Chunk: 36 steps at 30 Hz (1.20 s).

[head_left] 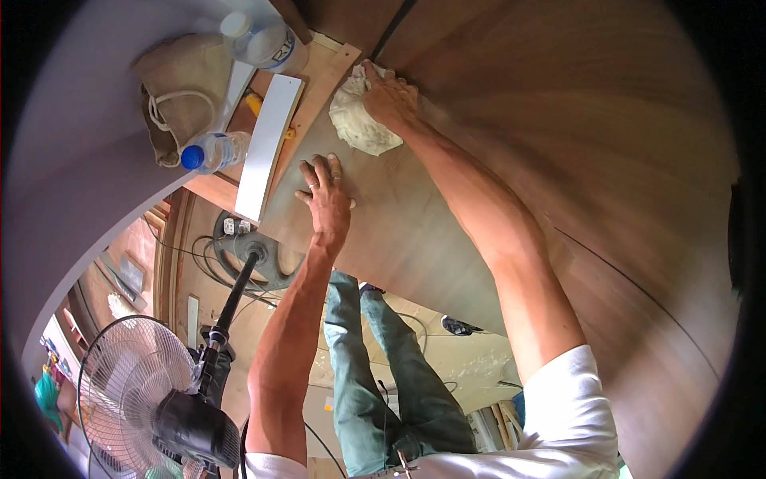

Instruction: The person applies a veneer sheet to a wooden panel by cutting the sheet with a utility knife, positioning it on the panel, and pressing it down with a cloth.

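Observation:
A crumpled off-white cloth [359,118] lies bunched on a brown wooden panel [383,215]. My right hand [389,97] presses on the cloth near the panel's far edge, its fingers bent over the fabric. Lower and to the left, my left hand [325,191] rests flat on the same panel with fingers spread, a ring on one of them. Nothing is in the left hand. Just left of it, a long white strip [267,148] lies along the wooden frame.
On the far-left ledge are a large clear bottle [267,46], a blue-capped bottle [215,152] and a beige drawstring bag [183,80]. A black pedestal fan [140,391] stands lower left, cables around its base. A tall wooden panel [574,112] rises on the right.

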{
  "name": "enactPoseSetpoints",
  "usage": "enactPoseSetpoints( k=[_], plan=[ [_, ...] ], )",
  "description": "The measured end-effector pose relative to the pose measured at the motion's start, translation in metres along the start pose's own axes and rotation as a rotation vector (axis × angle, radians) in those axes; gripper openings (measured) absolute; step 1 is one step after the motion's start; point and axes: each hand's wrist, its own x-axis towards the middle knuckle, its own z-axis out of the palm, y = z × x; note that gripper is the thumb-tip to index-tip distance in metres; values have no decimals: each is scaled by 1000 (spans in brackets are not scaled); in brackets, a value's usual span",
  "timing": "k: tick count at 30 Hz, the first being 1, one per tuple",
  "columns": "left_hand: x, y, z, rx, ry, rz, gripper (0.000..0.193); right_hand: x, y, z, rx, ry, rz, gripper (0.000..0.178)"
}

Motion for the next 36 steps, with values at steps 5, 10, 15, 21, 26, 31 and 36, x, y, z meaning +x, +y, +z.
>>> enactPoseSetpoints(
  k=[5, 10, 15, 21, 26, 31, 36],
  plan=[
    [2, 0, 4, 1, 0, -14, 102, -14, 27, 22, -16, 65, 10, 65],
    [-5, -16, 5, -52, 43, 3, 101, -84, 35, 6, 327, 62, 20, 51],
    [-2, -8, 18, -68, -7, 32, 81, -127, -26, -14, 389, 572, -316, 45],
    [27, -37, 68, -456, 143, 2, 57, -119, -159, -77, 788, 532, -556, 49],
    [24, -54, 74, -310, 400, -31, 46, -210, -124, -33, 883, 550, -473, 57],
    [-1, -2, 31, -3, 70, 74, 90, -346, 10, 104, 1108, 391, 103, 46],
    [-2, -12, 27, 32, 108, 197, 92, -534, 87, 272, 1338, 355, 713, 49]
  ],
)
